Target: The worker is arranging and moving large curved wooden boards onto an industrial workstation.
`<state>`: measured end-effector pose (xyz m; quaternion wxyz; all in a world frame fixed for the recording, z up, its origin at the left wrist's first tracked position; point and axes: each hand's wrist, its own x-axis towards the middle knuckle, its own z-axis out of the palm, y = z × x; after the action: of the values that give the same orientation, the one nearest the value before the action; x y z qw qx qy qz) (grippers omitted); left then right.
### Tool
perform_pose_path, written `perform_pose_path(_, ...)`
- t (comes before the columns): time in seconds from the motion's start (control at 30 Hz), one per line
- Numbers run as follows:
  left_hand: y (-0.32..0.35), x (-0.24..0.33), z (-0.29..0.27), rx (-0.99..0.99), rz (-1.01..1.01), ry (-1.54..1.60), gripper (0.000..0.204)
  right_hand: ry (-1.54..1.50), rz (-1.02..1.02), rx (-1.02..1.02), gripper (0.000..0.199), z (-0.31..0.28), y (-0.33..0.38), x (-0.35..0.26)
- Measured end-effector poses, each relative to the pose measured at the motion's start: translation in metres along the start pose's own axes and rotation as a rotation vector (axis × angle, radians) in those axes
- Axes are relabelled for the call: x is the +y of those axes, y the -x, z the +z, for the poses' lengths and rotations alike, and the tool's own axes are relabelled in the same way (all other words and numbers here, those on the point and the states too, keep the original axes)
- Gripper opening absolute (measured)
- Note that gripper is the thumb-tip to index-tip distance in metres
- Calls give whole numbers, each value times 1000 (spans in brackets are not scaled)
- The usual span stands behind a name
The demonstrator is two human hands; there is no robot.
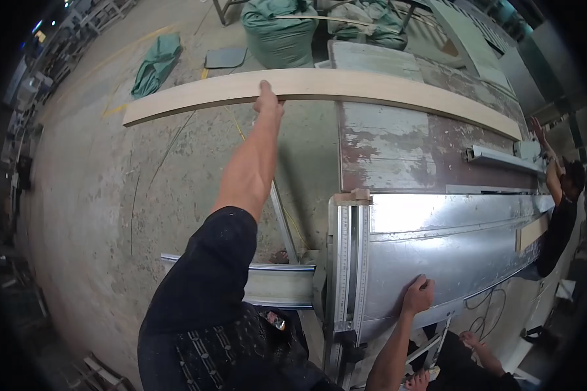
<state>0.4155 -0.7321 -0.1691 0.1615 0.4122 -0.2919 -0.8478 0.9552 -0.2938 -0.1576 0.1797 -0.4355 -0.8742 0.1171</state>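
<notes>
My left arm stretches forward, and my left hand [267, 103] grips a long pale wooden board [306, 83]. The thumb lies over its top face; the other fingers are hidden beneath. Left of my hand the board sticks out over the floor, while its right part runs over a worn table [388, 140]. My right hand [419, 296] is curled into a fist against the shiny metal saw table [430, 254], with nothing seen in it. At the board's right end a co-worker [557, 208] holds up a hand [539, 130], close to the board; contact is unclear.
A ruled metal fence [351, 260] crosses the saw table's left side. A metal guard arm [502, 158] hangs over the worn table. A short board [531, 233] lies by the co-worker. Another person's hand [477, 345] is at lower right. Green sacks [280, 39] stand beyond.
</notes>
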Motion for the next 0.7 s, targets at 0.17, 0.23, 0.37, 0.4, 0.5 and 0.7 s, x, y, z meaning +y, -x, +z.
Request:
perform_pose_path(0.17,1,14,-40,-190,-55,35,70,-62,-99,-69,29,-4,-15,2)
perform_pose_path(0.23,-1,25,-67,-318,-148,30,48,-215,-28,-124,25,-17,-27,-7)
perform_pose_path(0.37,40,74,-113,-435,-63,166,47,-937,-9,-510,20,-34,-44,-91)
perform_pose_path(0.4,57,93,-124,-411,-48,147,49,-1050,-39,-595,26,-30,-50,-124)
perform_pose_path(0.5,118,155,-164,-388,9,51,56,-1333,96,-859,56,-8,-67,-225)
perform_pose_path(0.7,248,255,-254,-336,189,-86,68,-1992,682,-1082,71,45,-55,-365)
